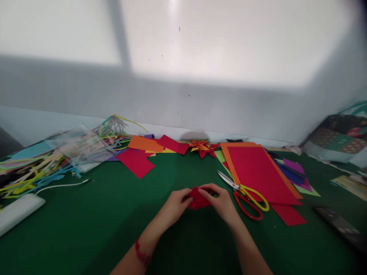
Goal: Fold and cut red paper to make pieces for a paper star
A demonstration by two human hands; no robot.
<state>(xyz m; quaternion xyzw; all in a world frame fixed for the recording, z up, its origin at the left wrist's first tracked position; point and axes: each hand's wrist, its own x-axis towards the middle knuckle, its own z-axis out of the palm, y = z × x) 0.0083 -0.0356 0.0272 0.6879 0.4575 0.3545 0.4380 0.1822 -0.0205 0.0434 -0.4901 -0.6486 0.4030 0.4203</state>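
Note:
Between my two hands is a small piece of red paper (197, 200), partly covered by my fingers; how it is folded I cannot make out. My left hand (177, 204) pinches its left edge between thumb and fingers. On the other side my right hand (219, 198) grips the top and right edge, thumb in front. Scissors (236, 186) with one yellow and one red handle lie just right of my right hand, blades slightly apart. Beyond my hands, near the wall, sits a red and orange paper star ornament (202, 147).
Red sheets (258, 173) over orange ones are stacked at the right, with a dark phone (341, 225) nearer the edge. Loose red paper (136, 163) lies left of centre. Colourful strips (51, 166), a clear plastic bag (83, 147) and a white corded device (21, 212) occupy the left.

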